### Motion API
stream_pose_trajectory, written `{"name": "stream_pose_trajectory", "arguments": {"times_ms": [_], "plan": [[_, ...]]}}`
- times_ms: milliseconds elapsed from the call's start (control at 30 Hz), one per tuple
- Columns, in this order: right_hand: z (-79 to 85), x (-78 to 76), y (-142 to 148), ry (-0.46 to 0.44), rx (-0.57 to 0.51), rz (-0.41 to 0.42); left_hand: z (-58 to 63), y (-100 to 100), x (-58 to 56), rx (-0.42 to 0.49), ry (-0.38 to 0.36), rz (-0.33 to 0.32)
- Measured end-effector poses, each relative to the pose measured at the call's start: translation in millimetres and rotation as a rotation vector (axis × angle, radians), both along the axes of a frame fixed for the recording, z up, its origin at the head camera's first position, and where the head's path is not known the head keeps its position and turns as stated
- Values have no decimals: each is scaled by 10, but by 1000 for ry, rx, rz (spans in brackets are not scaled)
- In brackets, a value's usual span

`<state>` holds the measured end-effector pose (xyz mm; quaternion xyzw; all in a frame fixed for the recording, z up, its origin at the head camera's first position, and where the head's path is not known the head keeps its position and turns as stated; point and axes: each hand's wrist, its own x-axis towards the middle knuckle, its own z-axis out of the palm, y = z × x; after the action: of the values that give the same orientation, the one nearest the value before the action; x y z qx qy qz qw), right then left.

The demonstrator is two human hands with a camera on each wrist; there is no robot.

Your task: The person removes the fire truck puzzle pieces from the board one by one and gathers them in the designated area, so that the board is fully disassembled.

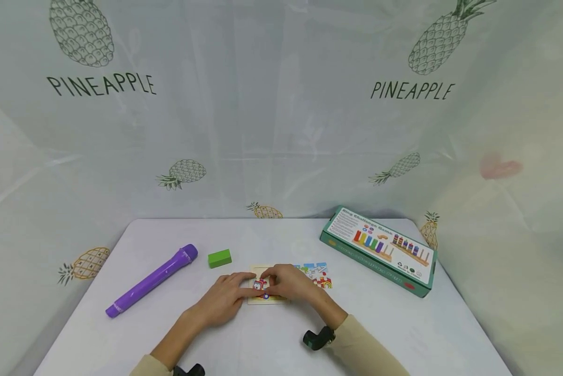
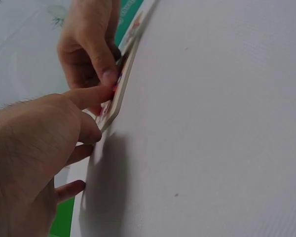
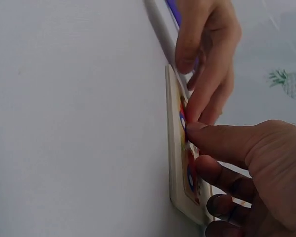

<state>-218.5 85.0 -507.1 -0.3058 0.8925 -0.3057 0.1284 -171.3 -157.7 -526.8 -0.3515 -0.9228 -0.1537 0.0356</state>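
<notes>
A small wooden jigsaw board (image 1: 254, 301) with a pale rim lies near the middle of the white table. Red vehicle puzzle pieces (image 1: 260, 284) with blue-and-white wheels show inside it. My left hand (image 1: 221, 298) reaches in from the left; its index finger rests straight on the picture, and the other fingers spread by the board's edge. From the right, my right hand (image 1: 290, 282) pinches a puzzle piece (image 3: 183, 121) between thumb and curled fingers at the board's surface. The fingers partly hide that piece. Both hands nearly meet over the board (image 3: 175, 168).
Right of the board lie more colourful puzzle pieces (image 1: 316, 272), partly behind my right hand. A green block (image 1: 219, 258) and a purple microphone-shaped stick (image 1: 152, 282) lie to the left. A green-edged game box (image 1: 380, 250) sits at the back right.
</notes>
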Motion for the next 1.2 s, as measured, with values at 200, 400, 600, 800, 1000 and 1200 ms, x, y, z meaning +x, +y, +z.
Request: {"name": "stream_pose_trajectory", "arguments": {"times_ms": [200,400,600,800,1000,1200], "plan": [[-29,-2,-11,10,46,-18,-8,-41,-19,39,-33,-3],[-27,0,-27,49,69,4,-6,-66,-6,40,-45,-5],[-25,4,-33,77,64,21,20,-60,8,46,-7,-17],[-18,8,-34,33,38,13,39,-42,-3,15,-34,4],[-23,2,-30,25,13,22,14,-39,-18,22,-41,11],[-22,-2,-29,19,20,8,5,-65,-55,54,-50,-4]]}}
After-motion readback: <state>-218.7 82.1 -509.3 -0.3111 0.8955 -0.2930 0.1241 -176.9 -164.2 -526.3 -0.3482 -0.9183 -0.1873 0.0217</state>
